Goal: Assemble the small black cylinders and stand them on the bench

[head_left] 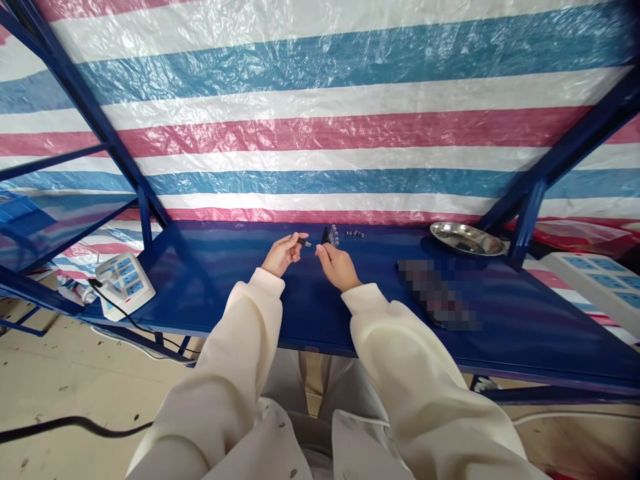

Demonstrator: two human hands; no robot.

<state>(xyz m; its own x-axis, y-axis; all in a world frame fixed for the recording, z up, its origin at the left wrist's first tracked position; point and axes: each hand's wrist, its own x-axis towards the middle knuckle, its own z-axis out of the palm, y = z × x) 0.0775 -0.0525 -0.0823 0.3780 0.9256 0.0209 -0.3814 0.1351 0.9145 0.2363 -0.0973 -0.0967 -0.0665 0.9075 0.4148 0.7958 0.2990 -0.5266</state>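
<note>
My left hand (283,254) is raised over the blue shelf (240,293), its fingers pinched on a small dark metal part (303,243) that points to the right. My right hand (336,265) sits close beside it, fingers curled, its fingertips next to a small cluster of dark and clear parts (330,235) standing on the shelf. Whether the right hand holds anything is hidden by its fingers. A few more tiny metal pieces (353,234) lie just right of the cluster. Both arms wear cream sleeves.
A shiny metal dish (467,239) sits at the back right of the shelf. A white power strip (124,284) with a black cable rests on the left end. A blurred dark object (440,293) lies right of my hands. Blue frame posts and a striped tarp stand behind.
</note>
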